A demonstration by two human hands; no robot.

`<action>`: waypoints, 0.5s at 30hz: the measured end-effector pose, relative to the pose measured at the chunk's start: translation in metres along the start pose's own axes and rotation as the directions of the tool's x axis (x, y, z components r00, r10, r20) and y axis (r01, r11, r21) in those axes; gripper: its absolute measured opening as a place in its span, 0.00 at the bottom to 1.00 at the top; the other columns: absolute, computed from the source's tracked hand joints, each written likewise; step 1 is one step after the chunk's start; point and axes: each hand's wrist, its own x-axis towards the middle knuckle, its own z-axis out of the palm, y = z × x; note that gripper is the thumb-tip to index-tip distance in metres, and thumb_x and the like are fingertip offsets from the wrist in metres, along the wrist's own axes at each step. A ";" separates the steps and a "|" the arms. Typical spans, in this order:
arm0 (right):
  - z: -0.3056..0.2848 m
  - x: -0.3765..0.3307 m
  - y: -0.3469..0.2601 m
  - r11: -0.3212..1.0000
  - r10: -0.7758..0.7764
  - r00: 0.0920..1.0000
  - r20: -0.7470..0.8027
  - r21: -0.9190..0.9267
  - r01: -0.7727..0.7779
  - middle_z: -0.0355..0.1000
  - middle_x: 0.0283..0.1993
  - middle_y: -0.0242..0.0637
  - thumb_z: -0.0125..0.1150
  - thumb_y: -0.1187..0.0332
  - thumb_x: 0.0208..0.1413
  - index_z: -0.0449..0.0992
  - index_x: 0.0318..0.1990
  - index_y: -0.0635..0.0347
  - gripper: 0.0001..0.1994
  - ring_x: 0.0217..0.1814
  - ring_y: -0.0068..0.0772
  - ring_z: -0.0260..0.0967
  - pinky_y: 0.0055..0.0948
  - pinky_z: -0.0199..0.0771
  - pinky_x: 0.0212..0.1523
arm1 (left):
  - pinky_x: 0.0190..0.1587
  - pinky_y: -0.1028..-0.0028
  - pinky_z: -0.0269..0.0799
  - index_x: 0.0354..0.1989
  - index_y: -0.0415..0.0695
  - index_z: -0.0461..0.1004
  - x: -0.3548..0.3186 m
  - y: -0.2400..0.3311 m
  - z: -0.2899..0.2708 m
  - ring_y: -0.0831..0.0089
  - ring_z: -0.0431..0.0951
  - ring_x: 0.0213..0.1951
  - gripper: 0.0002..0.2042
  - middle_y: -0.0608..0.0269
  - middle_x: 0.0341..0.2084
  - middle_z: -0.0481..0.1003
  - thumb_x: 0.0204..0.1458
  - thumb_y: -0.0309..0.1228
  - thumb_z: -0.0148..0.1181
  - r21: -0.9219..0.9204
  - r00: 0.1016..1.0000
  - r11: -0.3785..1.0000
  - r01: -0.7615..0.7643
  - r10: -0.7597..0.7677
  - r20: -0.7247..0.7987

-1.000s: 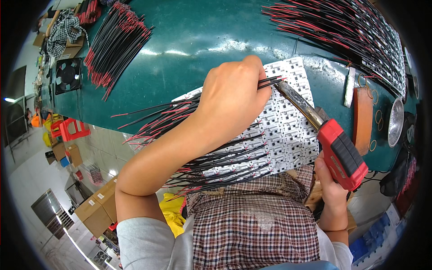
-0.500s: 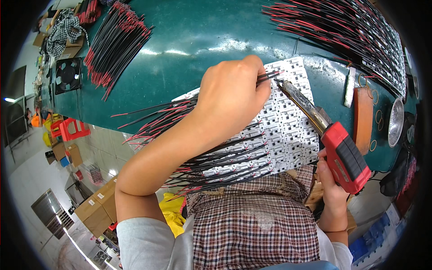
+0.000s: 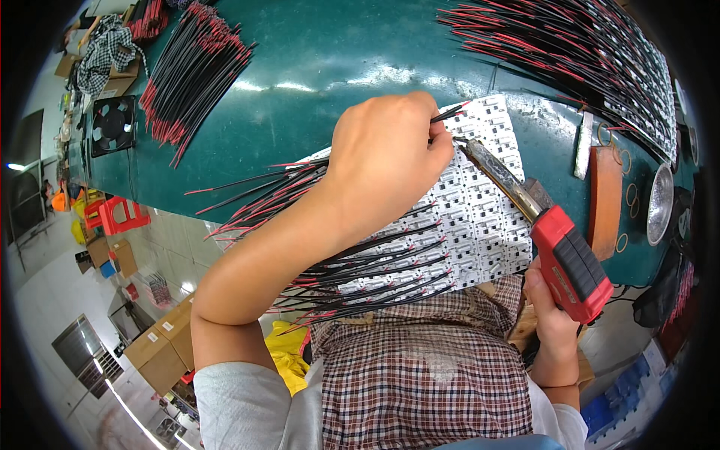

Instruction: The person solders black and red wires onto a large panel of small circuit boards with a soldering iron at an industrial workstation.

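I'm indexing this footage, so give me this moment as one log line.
left hand: holding black wires | right hand: gripping red-handled soldering iron | iron tip: close to left hand, over white circuit-board panel

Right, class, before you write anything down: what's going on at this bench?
A person's left hand pinches a few black wires over a white circuit-board sheet. The right hand grips a red-and-black soldering iron, its tip close to the left thumb. Other wires lie across the sheet's left part, and a wire bundle rests on the green table.
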 end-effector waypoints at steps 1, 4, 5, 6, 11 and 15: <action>0.000 0.000 -0.001 1.000 -0.001 1.000 0.001 -0.009 0.001 0.73 0.34 0.32 0.66 0.80 0.54 0.75 0.50 0.66 0.15 0.30 0.19 0.68 0.22 0.68 0.31 | 0.35 0.65 0.77 0.32 0.35 0.79 -0.001 0.001 -0.001 0.58 0.84 0.31 0.10 0.50 0.25 0.81 0.50 0.32 0.64 -0.002 1.000 1.000 0.004 -0.004 -0.002; 0.004 -0.004 -0.005 0.999 0.043 0.997 -0.067 0.011 -0.043 0.73 0.33 0.31 0.65 0.79 0.55 0.75 0.49 0.66 0.14 0.29 0.19 0.68 0.21 0.67 0.30 | 0.37 0.64 0.78 0.32 0.35 0.79 0.001 0.001 0.001 0.57 0.85 0.33 0.10 0.48 0.27 0.81 0.51 0.32 0.64 -0.004 1.000 1.000 0.003 -0.003 0.000; 0.006 -0.006 -0.005 0.996 0.084 0.988 -0.126 0.053 -0.078 0.72 0.32 0.31 0.65 0.79 0.56 0.75 0.49 0.66 0.13 0.29 0.19 0.68 0.21 0.67 0.30 | 0.38 0.64 0.79 0.33 0.35 0.79 0.001 0.001 0.002 0.56 0.85 0.34 0.10 0.47 0.28 0.82 0.51 0.32 0.64 0.005 1.000 1.000 0.006 -0.006 0.000; 0.005 -0.005 -0.006 0.996 0.083 0.989 -0.126 0.054 -0.077 0.72 0.32 0.31 0.65 0.79 0.56 0.75 0.49 0.66 0.13 0.29 0.19 0.68 0.21 0.67 0.30 | 0.38 0.64 0.79 0.33 0.35 0.79 0.000 0.001 0.002 0.56 0.85 0.34 0.10 0.47 0.28 0.82 0.51 0.32 0.64 0.007 1.000 1.000 0.007 -0.007 -0.001; 0.004 -0.003 -0.006 0.995 0.092 0.990 -0.106 0.041 -0.088 0.72 0.31 0.32 0.64 0.77 0.57 0.75 0.49 0.67 0.13 0.28 0.18 0.67 0.21 0.66 0.29 | 0.36 0.63 0.78 0.33 0.35 0.79 0.000 0.000 0.002 0.57 0.85 0.33 0.10 0.49 0.27 0.82 0.51 0.32 0.64 0.011 1.000 1.000 0.002 -0.001 -0.004; 0.009 -0.007 0.002 0.991 0.116 0.980 -0.165 0.082 -0.103 0.72 0.31 0.33 0.64 0.76 0.57 0.74 0.50 0.68 0.14 0.27 0.18 0.67 0.20 0.66 0.28 | 0.36 0.65 0.77 0.33 0.35 0.79 0.000 0.000 -0.001 0.58 0.85 0.31 0.10 0.50 0.25 0.81 0.55 0.32 0.61 -0.048 0.998 0.997 0.056 -0.054 0.026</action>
